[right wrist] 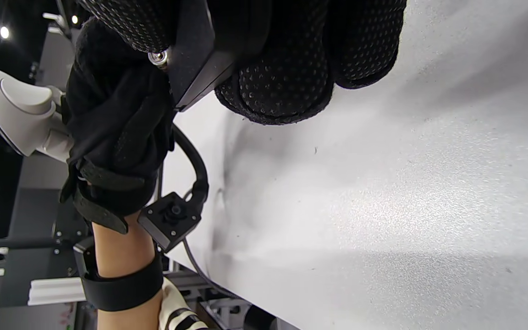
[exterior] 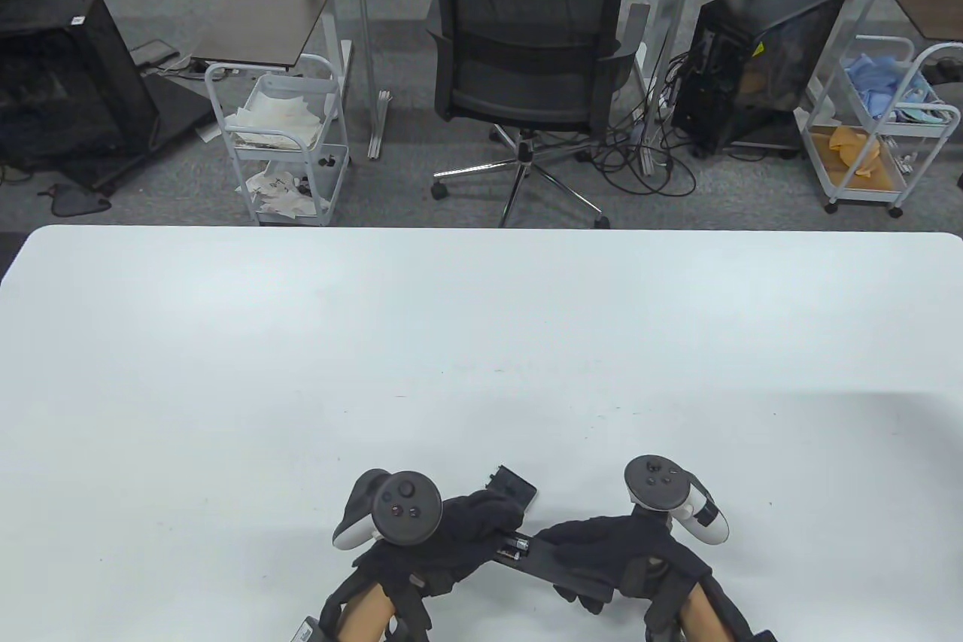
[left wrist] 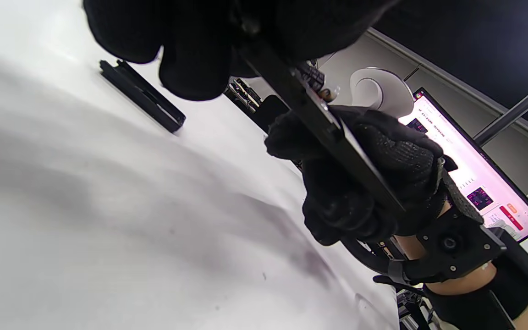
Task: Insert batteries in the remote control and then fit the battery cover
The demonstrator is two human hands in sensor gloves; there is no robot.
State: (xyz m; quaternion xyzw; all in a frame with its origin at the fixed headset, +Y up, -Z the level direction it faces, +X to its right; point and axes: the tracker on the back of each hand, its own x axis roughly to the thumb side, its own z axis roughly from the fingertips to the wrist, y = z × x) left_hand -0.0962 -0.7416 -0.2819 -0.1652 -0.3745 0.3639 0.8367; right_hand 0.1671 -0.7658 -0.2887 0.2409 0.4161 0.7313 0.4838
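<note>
The black remote control (exterior: 536,558) is held just above the table's front edge, between both hands. My left hand (exterior: 451,530) grips its left end and my right hand (exterior: 611,546) grips its right end. Batteries (exterior: 516,547) show in the open compartment between the hands. The black battery cover (exterior: 516,486) lies on the table just beyond my left hand's fingers. In the left wrist view the cover (left wrist: 142,95) lies flat, and the remote (left wrist: 332,142) runs from my left fingers (left wrist: 190,50) into my right hand (left wrist: 369,183). In the right wrist view my right fingers (right wrist: 282,78) wrap the remote (right wrist: 195,55).
The white table (exterior: 481,341) stretches wide beyond the hands. An office chair (exterior: 527,62), carts and desks stand on the floor past its far edge. A lit monitor (left wrist: 470,174) shows behind the person in the left wrist view.
</note>
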